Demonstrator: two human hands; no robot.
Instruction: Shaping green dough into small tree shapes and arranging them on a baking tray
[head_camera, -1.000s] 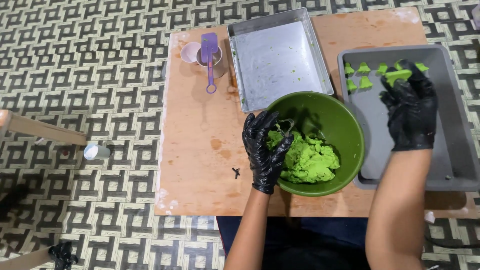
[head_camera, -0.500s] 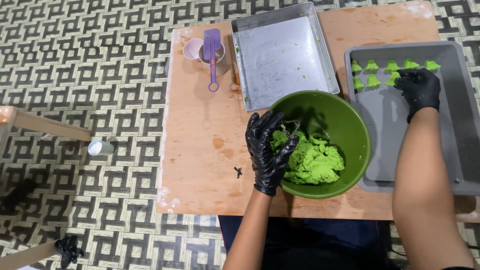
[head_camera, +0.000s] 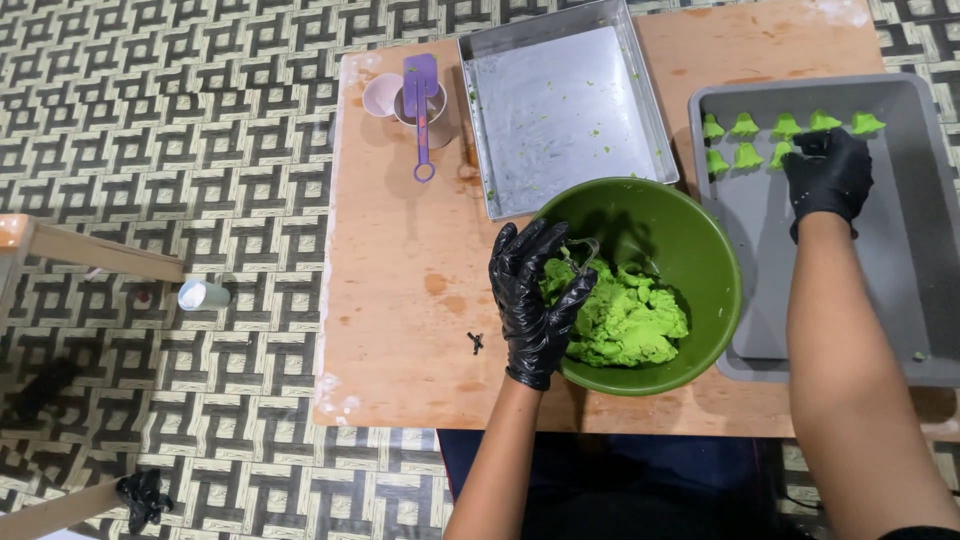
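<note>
My left hand (head_camera: 535, 300), in a black glove, lies over the left rim of a green bowl (head_camera: 700, 240) with its fingers spread. In the bowl sits a lump of bright green dough (head_camera: 625, 320); a small clear ring-like thing (head_camera: 583, 250) shows just past the fingertips. My right hand (head_camera: 828, 175), also gloved in black, reaches into a grey baking tray (head_camera: 900, 290). Its fingertips pinch a shaped green dough piece (head_camera: 781, 154) in the second row. Several more green pieces (head_camera: 786, 125) stand in rows along the tray's far edge.
A silver rectangular pan (head_camera: 560, 110) with dough specks lies behind the bowl. A purple spatula (head_camera: 420, 100) rests across pink cups (head_camera: 380, 95) on the wooden table (head_camera: 400, 300). A white cup (head_camera: 203, 295) lies on the patterned floor, near a wooden frame (head_camera: 90, 250).
My right hand carried a green piece from above the tray's middle to the far rows and now sets it down. My left hand stayed at the bowl's rim.
</note>
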